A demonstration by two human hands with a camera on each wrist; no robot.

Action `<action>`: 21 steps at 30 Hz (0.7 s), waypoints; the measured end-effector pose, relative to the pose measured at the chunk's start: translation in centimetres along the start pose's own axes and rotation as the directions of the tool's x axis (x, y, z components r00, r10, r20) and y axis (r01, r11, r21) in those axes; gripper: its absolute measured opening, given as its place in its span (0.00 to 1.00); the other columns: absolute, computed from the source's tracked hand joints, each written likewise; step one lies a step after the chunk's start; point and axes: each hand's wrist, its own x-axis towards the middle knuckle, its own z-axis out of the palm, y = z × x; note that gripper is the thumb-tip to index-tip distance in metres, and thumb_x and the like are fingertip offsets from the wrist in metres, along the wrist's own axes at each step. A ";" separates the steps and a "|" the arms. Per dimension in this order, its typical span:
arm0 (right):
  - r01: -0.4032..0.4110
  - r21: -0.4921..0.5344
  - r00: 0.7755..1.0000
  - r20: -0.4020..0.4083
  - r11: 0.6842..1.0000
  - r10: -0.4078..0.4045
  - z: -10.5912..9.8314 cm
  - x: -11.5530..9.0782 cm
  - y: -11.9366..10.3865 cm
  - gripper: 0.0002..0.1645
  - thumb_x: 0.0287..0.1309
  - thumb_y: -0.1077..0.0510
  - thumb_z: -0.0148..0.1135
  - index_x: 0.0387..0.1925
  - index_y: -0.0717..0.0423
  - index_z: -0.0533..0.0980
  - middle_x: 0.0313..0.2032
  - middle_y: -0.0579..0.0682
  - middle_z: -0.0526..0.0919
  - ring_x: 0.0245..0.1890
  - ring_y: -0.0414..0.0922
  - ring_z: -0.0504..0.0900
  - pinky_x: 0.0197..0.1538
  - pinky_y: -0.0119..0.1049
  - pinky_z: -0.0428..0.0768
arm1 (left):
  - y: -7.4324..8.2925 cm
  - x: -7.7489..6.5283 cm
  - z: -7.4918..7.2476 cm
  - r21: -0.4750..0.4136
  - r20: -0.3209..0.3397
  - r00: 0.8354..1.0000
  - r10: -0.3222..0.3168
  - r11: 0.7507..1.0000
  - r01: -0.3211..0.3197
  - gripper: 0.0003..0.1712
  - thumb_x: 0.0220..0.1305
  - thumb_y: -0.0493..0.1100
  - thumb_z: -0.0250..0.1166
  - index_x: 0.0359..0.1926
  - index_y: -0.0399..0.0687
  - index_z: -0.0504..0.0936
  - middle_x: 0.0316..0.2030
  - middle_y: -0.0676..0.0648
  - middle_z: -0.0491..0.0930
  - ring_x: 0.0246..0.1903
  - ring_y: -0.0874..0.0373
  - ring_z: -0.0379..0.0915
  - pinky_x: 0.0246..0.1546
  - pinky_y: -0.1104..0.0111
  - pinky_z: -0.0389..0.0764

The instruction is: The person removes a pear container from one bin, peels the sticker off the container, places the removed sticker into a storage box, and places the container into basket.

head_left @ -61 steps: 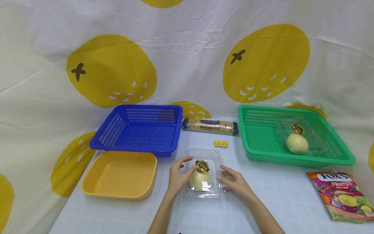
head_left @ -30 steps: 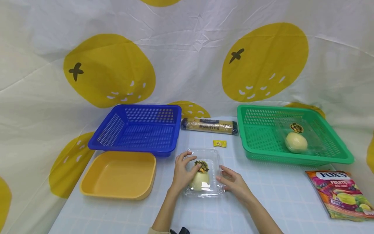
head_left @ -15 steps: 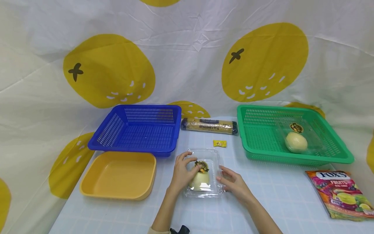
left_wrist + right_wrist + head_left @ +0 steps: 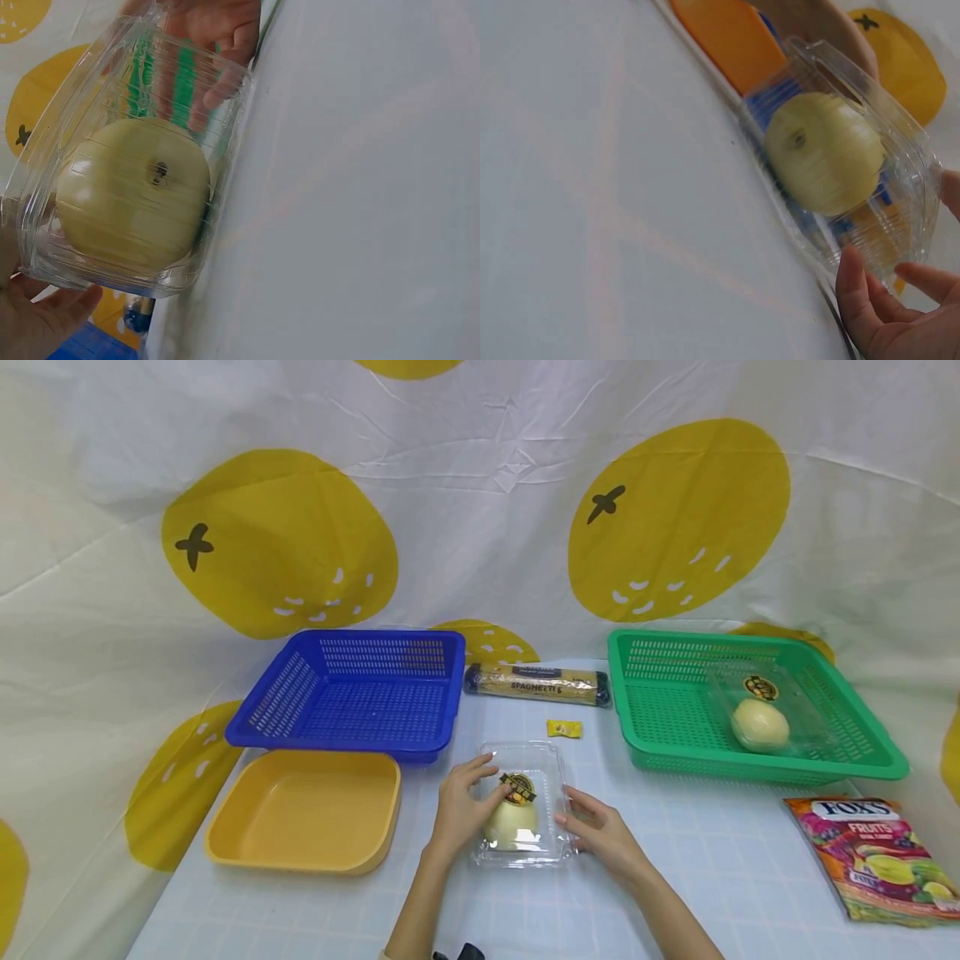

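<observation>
A clear plastic clamshell box [image 4: 551,839] with a round black label on its lid lies on the table between the hands. Inside it is one pale yellow round fruit [image 4: 131,195] with a small dark stem dimple, perhaps a pear. My left hand [image 4: 459,806] holds the box's left side, thumb on the lid by the label, fingers along the edge. The right hand [image 4: 606,833] grips the opposite side, with its thumb near the lid rim [image 4: 935,180] and its fingertips [image 4: 853,270] against the wall. The lid looks closed.
A blue basket [image 4: 345,743] and a yellow tub [image 4: 300,864] stand left. Behind the box lie a small yellow candy [image 4: 564,728] and a spaghetti pack [image 4: 536,683]. At right, a green basket [image 4: 667,760] holds another boxed fruit [image 4: 760,725]; a Fox's candy bag [image 4: 873,860] lies before it.
My left hand went further over the lid, then drew back slightly left, its thumb sliding across the label. Right hand and box have stayed in place.
</observation>
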 end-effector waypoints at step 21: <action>0.015 0.025 1.000 0.008 1.000 -0.015 -0.1 0.0 0.1 0.38 0.56 0.55 0.65 0.66 0.60 0.63 0.64 0.68 0.63 0.58 0.56 0.71 0.39 0.37 0.81 | 1.0 0.4 1.7 0.164 0.060 0.985 0.165 0.971 -0.173 0.17 0.46 0.45 0.74 0.37 0.39 0.86 0.46 0.41 0.81 0.57 0.41 0.68 0.59 0.44 0.61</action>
